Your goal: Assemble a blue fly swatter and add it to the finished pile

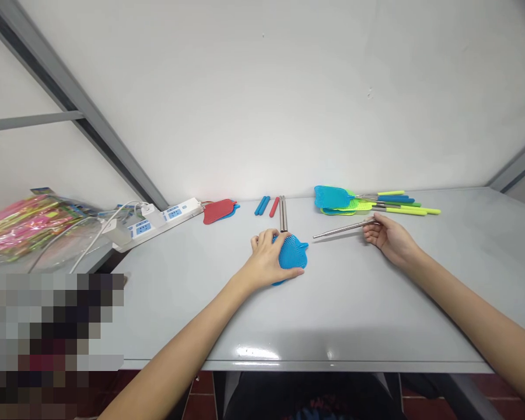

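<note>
Though glossy, grey table (pixel 376 315) — white wall (pixel 262 105)

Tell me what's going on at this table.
A person stands at a grey table, left hand on a blue plastic fly swatter head, right hand at the end of a steel rod. More fly swatters lie piled at the far edge, with a red swatter head and a power strip further left.

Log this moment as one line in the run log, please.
Left hand: on blue plastic fly swatter head | Right hand: at end of steel rod | Nearby: pile of fly swatters; power strip
</note>
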{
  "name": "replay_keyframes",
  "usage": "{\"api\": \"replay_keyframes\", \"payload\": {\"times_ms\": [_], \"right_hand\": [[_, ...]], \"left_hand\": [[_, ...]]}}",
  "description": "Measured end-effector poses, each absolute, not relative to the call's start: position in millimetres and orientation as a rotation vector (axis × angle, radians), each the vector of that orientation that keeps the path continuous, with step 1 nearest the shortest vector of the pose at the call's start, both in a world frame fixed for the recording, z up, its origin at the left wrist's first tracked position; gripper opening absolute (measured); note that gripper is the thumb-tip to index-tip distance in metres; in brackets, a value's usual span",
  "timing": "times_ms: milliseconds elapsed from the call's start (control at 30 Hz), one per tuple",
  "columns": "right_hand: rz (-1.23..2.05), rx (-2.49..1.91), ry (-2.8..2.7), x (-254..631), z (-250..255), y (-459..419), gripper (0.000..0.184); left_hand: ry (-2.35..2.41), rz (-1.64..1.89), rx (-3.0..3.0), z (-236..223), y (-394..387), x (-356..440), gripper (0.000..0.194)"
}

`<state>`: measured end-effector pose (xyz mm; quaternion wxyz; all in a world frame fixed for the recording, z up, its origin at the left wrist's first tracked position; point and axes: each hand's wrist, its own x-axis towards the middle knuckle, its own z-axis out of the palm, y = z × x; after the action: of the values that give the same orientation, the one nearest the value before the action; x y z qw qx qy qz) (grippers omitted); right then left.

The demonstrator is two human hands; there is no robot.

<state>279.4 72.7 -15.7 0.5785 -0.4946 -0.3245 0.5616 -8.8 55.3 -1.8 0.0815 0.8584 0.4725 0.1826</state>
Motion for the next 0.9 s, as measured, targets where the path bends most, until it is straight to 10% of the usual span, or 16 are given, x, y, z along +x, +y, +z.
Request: {"api": "replay_keyframes", "payload": {"times_ms": [900], "right_hand": [[1.317, -1.138, -0.911, 274.6, -13.8, 68.3, 0.020]], "left_hand": [[1.302, 0.555, 2.543, -2.5, 52.3, -6.7, 0.070]]}}
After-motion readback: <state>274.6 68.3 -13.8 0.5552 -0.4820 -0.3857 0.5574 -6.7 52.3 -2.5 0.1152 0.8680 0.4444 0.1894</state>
